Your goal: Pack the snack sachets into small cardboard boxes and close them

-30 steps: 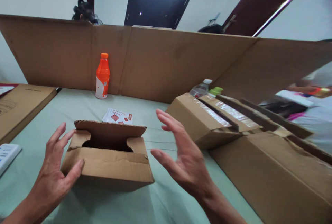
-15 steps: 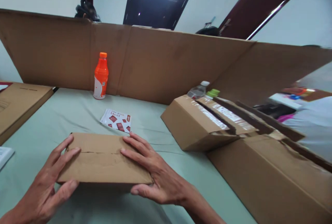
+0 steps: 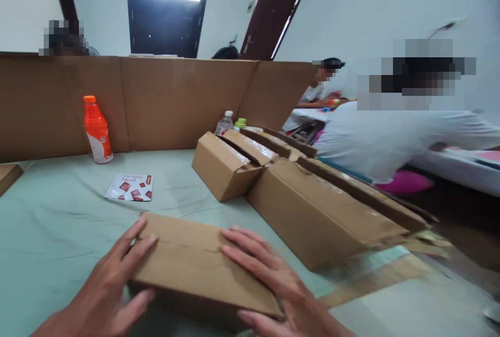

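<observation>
A small brown cardboard box [image 3: 191,261] lies with its flaps down on the pale green cloth in front of me. My left hand [image 3: 111,290] rests on its left end, fingers spread over the top and thumb at the near side. My right hand [image 3: 273,285] lies flat on the right half of the lid, fingers stretched out and pressing it down. Neither hand holds anything.
An orange bottle [image 3: 97,129] stands at the cardboard screen [image 3: 164,100]; a red-and-white sachet [image 3: 130,187] lies before it. Two taped boxes, one small [image 3: 222,167] and one long [image 3: 312,212], sit to the right with bottles [image 3: 224,123] behind. Other people [image 3: 390,134] sit at right.
The box's flaps went from open to folded flat under both hands. My view has since swung to the right, bringing the people at right into sight.
</observation>
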Tool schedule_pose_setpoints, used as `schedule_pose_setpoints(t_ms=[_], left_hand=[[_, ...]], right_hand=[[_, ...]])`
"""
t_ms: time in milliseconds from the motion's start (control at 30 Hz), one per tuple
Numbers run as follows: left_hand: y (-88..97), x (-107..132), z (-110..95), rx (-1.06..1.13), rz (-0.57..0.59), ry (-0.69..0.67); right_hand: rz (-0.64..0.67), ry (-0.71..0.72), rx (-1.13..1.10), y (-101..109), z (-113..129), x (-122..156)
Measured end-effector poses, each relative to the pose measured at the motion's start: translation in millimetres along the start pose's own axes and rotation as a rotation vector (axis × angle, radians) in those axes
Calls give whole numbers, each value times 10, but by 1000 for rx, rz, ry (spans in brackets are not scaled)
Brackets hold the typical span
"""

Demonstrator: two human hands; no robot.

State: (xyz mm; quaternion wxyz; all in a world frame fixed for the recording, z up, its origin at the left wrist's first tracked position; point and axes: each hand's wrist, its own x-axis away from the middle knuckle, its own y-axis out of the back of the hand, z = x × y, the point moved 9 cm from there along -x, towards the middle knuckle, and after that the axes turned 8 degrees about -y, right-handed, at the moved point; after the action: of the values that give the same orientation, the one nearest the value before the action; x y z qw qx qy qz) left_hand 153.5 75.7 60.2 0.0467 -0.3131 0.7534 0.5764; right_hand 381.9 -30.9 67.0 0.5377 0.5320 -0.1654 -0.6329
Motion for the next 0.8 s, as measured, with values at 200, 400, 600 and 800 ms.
schedule_pose_setpoints(t_ms=[200,400,600,800], left_hand=[[-939,-1484,-261,277,229,-81],[-1691,-2020,-427,238,151,58],[-2045,-1582,-473,214,356,-73],[-1322,-953,363,-11,318,47]], right_hand=[[-322,-310,400,560,-537,698],[-541,-556,667,645,-722,819],[-668,-628,680,659,-801,580],[-665,-536,531,482,-801,1232]])
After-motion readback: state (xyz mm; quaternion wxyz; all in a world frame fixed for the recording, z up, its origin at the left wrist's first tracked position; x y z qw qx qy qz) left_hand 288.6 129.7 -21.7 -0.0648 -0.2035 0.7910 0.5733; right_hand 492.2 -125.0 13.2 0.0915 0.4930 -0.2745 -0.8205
